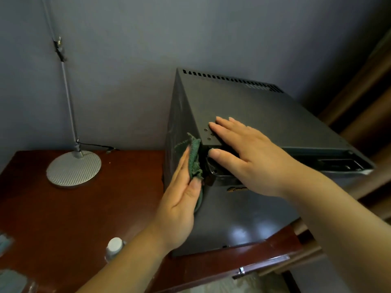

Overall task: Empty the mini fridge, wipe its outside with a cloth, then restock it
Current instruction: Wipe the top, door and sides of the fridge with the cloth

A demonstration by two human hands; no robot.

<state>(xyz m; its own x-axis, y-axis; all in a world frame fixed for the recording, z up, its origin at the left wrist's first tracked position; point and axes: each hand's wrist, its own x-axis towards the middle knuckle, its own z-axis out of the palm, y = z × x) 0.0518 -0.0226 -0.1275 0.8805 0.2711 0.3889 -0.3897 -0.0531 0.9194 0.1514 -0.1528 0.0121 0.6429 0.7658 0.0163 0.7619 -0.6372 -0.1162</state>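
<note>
The mini fridge [264,115] stands upright on a table [84,208], at its right end, with its back close to a blue-grey wall [127,60]. The door faces the camera, and the casing is turned slightly so that its left side panel is in view. The body looks close to cubic, and no clear long axis can be told in this wide-angle view.

The casing is dark grey sheet metal, flat-sided and sharp-edged, with a dull sheen and soft reflections low on the door. A row of small vent slots [232,80] runs along the rear edge of the top. Round screw holes [208,134] mark the top's front left corner. Below them sits a metal hinge [213,172], and a small gold logo [237,189] shows on the door, too blurred to read.

The left hand [179,199] lies flat with straight fingers, pressing a crumpled green knitted cloth [194,157] against the left panel near its upper front corner; the thumb rests on the cloth at the edge. The right hand [249,153] is spread, palm down, on the top's front left corner, its thumb over the front lip, grasping nothing.

The table is glossy red-brown wood. On it, left of the fridge, stand a silver lamp base [74,168], round and ribbed, with a thin pole, and a white-capped bottle [114,246].
</note>
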